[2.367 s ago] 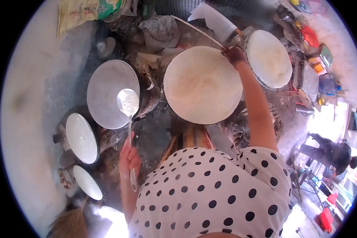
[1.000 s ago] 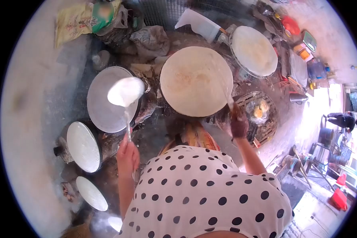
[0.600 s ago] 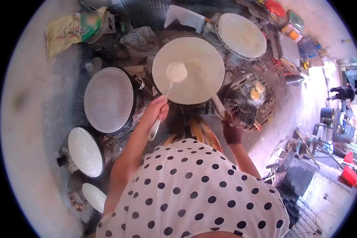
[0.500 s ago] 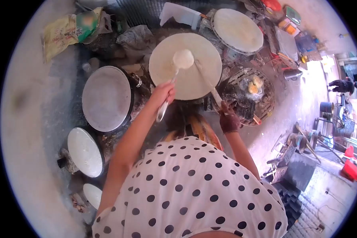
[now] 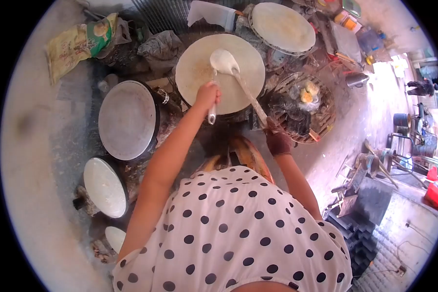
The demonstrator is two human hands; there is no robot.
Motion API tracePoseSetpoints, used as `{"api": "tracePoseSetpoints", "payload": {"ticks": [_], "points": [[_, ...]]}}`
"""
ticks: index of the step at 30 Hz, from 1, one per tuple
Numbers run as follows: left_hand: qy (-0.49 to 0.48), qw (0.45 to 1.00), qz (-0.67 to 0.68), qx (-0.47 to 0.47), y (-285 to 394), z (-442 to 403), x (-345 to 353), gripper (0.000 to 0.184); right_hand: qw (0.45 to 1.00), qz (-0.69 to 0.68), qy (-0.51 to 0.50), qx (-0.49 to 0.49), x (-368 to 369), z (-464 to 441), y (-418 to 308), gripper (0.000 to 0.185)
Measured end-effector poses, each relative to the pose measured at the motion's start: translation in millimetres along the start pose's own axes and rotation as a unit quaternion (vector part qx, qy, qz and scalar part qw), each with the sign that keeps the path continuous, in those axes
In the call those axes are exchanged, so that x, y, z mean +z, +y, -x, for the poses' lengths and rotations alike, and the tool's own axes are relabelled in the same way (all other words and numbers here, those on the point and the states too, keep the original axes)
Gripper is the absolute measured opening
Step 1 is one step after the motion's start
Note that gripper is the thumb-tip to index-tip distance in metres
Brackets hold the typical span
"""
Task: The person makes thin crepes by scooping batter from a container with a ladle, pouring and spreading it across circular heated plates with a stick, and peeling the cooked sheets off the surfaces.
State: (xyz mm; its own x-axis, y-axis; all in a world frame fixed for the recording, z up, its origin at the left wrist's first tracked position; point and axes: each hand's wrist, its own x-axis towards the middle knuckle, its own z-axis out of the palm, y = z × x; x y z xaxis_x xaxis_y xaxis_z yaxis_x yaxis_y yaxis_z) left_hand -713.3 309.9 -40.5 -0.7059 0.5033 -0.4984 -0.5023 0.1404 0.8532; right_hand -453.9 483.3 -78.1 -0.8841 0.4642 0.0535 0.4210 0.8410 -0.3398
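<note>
My left hand (image 5: pixel 208 97) is closed around the metal handle of a ladle (image 5: pixel 223 60), whose round head is coated in pale batter and sits over the large round griddle (image 5: pixel 244 97). A thin pale layer covers the griddle, with a brownish patch left of the ladle head. My right hand (image 5: pixel 278 138), in a dark glove, grips a long wooden stick (image 5: pixel 250 97). The stick slants up and left across the griddle, its far end meeting the ladle head; whether it lies beneath or beside it, I cannot tell.
To the left stand a grey griddle (image 5: pixel 127 121) and a white-topped one (image 5: pixel 104 189). A round pan (image 5: pixel 283 28) with a pale sheet is at upper right. Right of my griddle, a slatted basket (image 5: pixel 326 104) holds yellow pieces in plastic (image 5: pixel 307 92). A person (image 5: pixel 421 88) is far right.
The ladle head has moved up the griddle to the stick's far end. My left hand has moved up and right, the stick slightly up. The view has shifted a little.
</note>
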Motion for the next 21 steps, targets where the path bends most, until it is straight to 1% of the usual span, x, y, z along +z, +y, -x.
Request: {"api": "tracePoseSetpoints", "payload": {"ticks": [1, 2, 3, 4, 5, 6, 7, 8, 9, 11, 12, 13, 14, 15, 16, 17, 18, 19, 20, 21], "points": [[-0.034, 0.988, 0.139, -0.057, 12.8, 6.4, -5.2, 0.014, 0.996, -0.062, -0.037, 0.046, -22.2, 1.8, -6.8, 0.039], [-0.035, 0.988, 0.138, -0.055, 20.4, 21.9, -14.4, 0.014, 0.985, -0.125, -0.073, 0.094, -36.1, 2.7, -11.4, 0.037], [-0.069, 0.98, 0.181, -0.041, 34.6, 55.2, -21.9, 0.021, 0.985, -0.126, -0.07, 0.095, -39.5, 2.4, -12.1, 0.037], [-0.101, 0.969, 0.224, -0.025, 44.5, 76.2, -28.9, 0.029, 0.978, -0.155, -0.046, 0.131, -41.0, 0.0, -12.5, 0.036], [-0.097, 0.97, 0.223, -0.026, 46.6, 84.5, -35.5, 0.029, 0.968, -0.184, -0.026, 0.166, -40.2, 1.0, -14.5, 0.035], [-0.085, 0.977, 0.197, -0.013, 45.6, 92.8, -41.6, 0.034, 0.992, -0.109, 0.055, 0.029, -28.8, -1.2, -16.5, 0.035], [-0.073, 0.982, 0.173, 0.003, 46.7, 99.3, -46.0, 0.039, 0.992, -0.109, 0.051, 0.025, -11.8, -7.1, -16.9, 0.035], [-0.07, 0.978, 0.192, -0.032, 52.0, 102.8, -50.8, 0.037, 0.998, -0.041, -0.014, 0.055, 6.7, -17.4, -17.8, 0.036], [-0.066, 0.978, 0.193, -0.029, 49.6, 106.9, -56.1, 0.037, 0.993, 0.028, -0.078, 0.086, 15.4, -26.5, -20.7, 0.037], [-0.063, 0.958, 0.269, -0.073, 43.5, 120.6, -65.0, 0.036, 0.992, 0.03, -0.088, 0.085, 22.7, -29.7, -20.3, 0.038], [-0.056, 0.968, 0.238, -0.064, 47.7, 138.4, -64.0, 0.035, 0.994, 0.05, -0.086, 0.04, 26.9, -22.1, -17.1, 0.039], [-0.057, 0.968, 0.238, -0.059, 43.4, 153.0, -66.6, 0.035, 0.994, 0.073, -0.08, -0.006, 27.7, -19.4, -15.2, 0.039], [-0.048, 0.972, 0.225, -0.052, 36.6, 166.3, -70.7, 0.035, 0.994, 0.084, 0.064, -0.042, 27.0, -21.4, -15.7, 0.039], [-0.039, 0.975, 0.212, -0.048, 31.8, 174.7, -73.0, 0.034, 0.971, 0.1, 0.207, -0.07, 25.6, -23.5, -16.8, 0.038], [-0.038, 0.975, 0.215, -0.048, 27.2, 179.0, -74.4, 0.034, 0.991, 0.079, 0.097, -0.053, 32.5, -23.0, -7.1, 0.038], [-0.02, 0.973, 0.22, -0.064, 21.3, 185.4, -75.3, 0.034, 0.998, 0.058, -0.017, -0.033, 37.5, -19.3, -2.9, 0.039], [-0.001, 0.971, 0.224, -0.081, 14.6, 194.7, -76.9, 0.035, 0.99, 0.072, -0.114, 0.052, 5.8, -35.8, -32.1, 0.037], [0.0, 0.971, 0.224, -0.079, 7.2, 201.5, -81.1, 0.035, 0.99, 0.072, -0.113, 0.05, 6.9, -32.8, -35.4, 0.037], [0.001, 0.966, 0.242, -0.09, -1.7, 205.4, -86.9, 0.035, 0.983, 0.061, -0.159, 0.064, 7.7, -33.1, -38.0, 0.037], [0.0, 0.96, 0.261, -0.098, -9.3, 206.8, -92.6, 0.035, 0.991, 0.079, -0.108, 0.011, 22.5, -27.9, -28.0, 0.037]]}}
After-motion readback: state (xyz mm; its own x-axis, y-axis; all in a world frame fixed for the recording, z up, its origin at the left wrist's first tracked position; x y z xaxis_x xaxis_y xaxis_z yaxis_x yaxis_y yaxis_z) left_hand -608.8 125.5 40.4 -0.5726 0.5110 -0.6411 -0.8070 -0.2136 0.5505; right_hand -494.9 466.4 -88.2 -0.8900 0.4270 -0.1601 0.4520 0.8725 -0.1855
